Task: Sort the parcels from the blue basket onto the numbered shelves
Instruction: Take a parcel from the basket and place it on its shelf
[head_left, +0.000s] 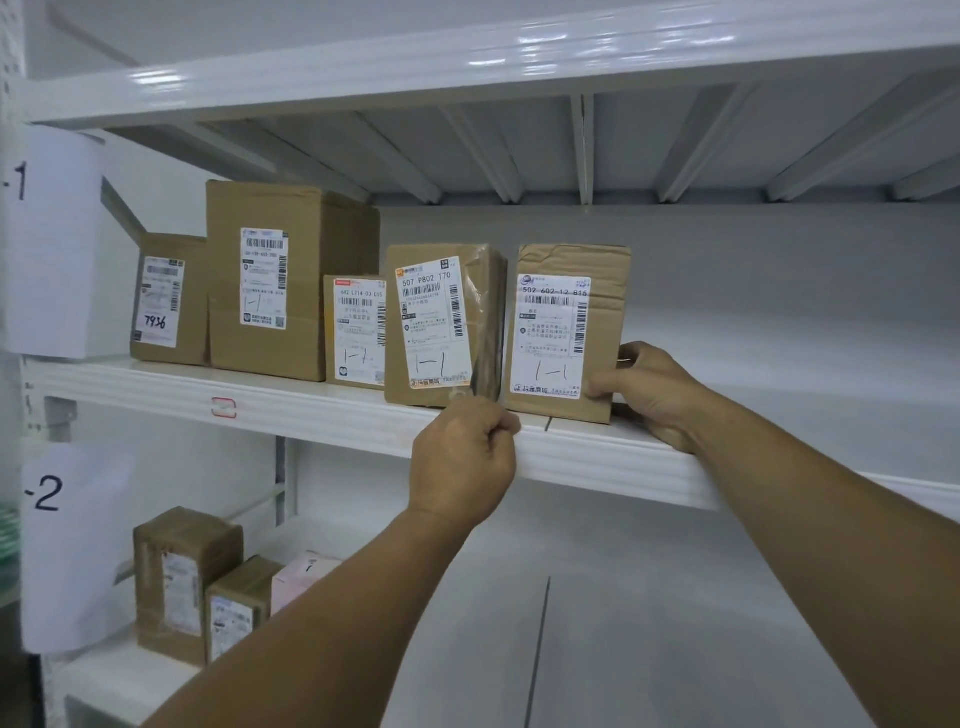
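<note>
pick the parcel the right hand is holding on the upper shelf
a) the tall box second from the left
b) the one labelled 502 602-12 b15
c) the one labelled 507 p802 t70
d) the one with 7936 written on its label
B: the right hand grips the right edge of the parcel labelled 502 602-12 B15, thumb on its front face, at the right end of the row on the upper shelf.

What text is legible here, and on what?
"-1": upper paper sign
"-2": lower paper sign
"7936", handwritten: leftmost parcel
"642 L714-00 015": small parcel
"507 P802 T70": wrapped parcel
"502 602-12 B15": rightmost parcel
"1-1", handwritten: those last three labels
Fine print, tall parcel and lower-shelf parcels: too small or blurred to read
</note>
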